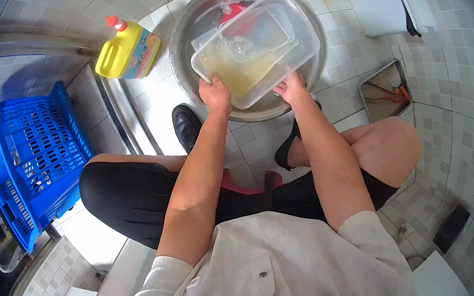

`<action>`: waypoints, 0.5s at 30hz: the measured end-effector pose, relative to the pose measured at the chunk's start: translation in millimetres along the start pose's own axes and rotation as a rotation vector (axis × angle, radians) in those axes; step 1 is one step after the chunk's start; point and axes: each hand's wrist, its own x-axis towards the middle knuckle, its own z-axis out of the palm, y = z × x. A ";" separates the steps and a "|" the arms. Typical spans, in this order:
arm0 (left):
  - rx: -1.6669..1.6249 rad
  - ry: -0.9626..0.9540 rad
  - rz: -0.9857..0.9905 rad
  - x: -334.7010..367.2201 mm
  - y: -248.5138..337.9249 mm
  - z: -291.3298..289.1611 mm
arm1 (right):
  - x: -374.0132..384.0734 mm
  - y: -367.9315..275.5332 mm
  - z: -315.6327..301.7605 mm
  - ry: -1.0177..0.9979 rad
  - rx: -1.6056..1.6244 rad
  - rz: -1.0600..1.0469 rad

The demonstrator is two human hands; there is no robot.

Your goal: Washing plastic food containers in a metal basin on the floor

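Both my hands grip a clear plastic container, tilted over a wide metal basin on the floor. My left hand is closed on its near left edge, thumb on top. At the near right side my right hand holds it, some fingers hidden behind the wall. Yellowish liquid with some foam shows in or through the container; I cannot tell which. Under it in the basin lie another clear plastic piece and something red, seen partly through the plastic.
A yellow jug with a red cap stands left of the basin. Blue plastic baskets are at the left. A white bin stands at far right, near a floor recess holding reddish items. My shoes flank the basin's near side.
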 end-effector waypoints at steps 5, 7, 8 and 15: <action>0.030 0.043 0.031 6.5 -6.4 -5.9 | 10.7 17.8 11.0 -0.041 0.205 -0.016; 0.031 0.047 0.043 13.3 -8.6 -6.0 | 13.9 15.7 15.1 -0.284 0.219 0.035; 0.028 0.042 0.062 14.7 -8.9 -5.7 | 16.2 13.2 14.4 -0.527 0.238 0.078; 0.109 0.028 -0.004 15.5 -6.3 3.4 | 16.3 -27.3 -6.3 -0.003 0.012 -0.267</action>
